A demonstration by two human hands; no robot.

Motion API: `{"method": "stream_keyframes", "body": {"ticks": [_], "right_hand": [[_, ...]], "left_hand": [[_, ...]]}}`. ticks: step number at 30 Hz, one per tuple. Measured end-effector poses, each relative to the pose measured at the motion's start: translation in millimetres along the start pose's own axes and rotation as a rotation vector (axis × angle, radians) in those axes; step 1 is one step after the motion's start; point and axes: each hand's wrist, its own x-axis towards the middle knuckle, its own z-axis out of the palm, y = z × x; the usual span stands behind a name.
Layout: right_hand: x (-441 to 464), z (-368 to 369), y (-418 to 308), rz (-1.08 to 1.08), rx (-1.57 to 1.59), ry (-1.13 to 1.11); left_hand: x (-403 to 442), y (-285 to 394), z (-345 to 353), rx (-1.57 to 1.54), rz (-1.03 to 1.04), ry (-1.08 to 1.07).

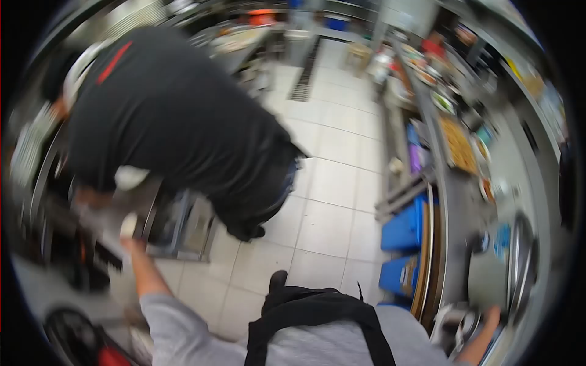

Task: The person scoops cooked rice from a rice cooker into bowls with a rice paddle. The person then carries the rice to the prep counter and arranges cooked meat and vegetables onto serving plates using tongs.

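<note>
At left of frame, the left hand grips a blurred pale object—best held steady, clear of the stooping co-worker—while the right hand's fingers, lower right over the counter, cannot be read.

Commercial kitchen — food-laden counter

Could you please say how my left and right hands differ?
Your left hand is near the co-worker; your right hand is over the metal counter. Your left hand appears to hold a pale item; no such item shows at your right hand. Both reach outward.
</note>
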Motion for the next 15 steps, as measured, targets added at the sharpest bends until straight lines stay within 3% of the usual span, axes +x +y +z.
{"method": "stream_keyframes", "body": {"ticks": [1, 2, 3, 5, 6, 8, 10, 13, 15], "right_hand": [[-26.6, -19.1, -25.6, 0.217, 0.318, 0.035], [-51.8, -49.4, -48.0, 0.307, 0.177, -0.167], [-57.7, -26.3, -33.6, 0.415, 0.15, -0.221], [-98.5, -72.0, -76.7, 0.618, 0.165, -0.186], [-100.3, -49.5, -55.9, 0.573, 0.143, -0.255], [-116.3, -71.3, -79.4, 0.649, 0.218, -0.186], [-126.3, -59.9, -79.6, 0.609, 0.274, -0.086], [-124.8, -53.2, -93.4, 0.61, 0.213, 0.003], [-121.1, -45.0, -94.3, 0.515, 0.138, -0.085]], "left_hand": [[17.1, 2.1, 8.7, 0.048, -0.002, -0.006], [29.2, 0.8, 16.2, 0.111, 0.002, -0.015], [28.3, 1.6, 33.2, 0.184, 0.016, -0.004], [22.1, -12.1, 70.4, 0.383, 0.113, 0.048], [8.3, -21.2, 93.3, 0.514, 0.192, 0.072], [-30.3, -58.5, 124.0, 0.773, 0.351, 0.077], [-80.8, -115.3, 145.8, 1.046, 0.413, -0.053], [-183.7, -235.3, 164.5, 1.644, 0.23, -0.621], [-263.6, -323.1, 179.3, 1.937, 0.103, -1.457]]}}
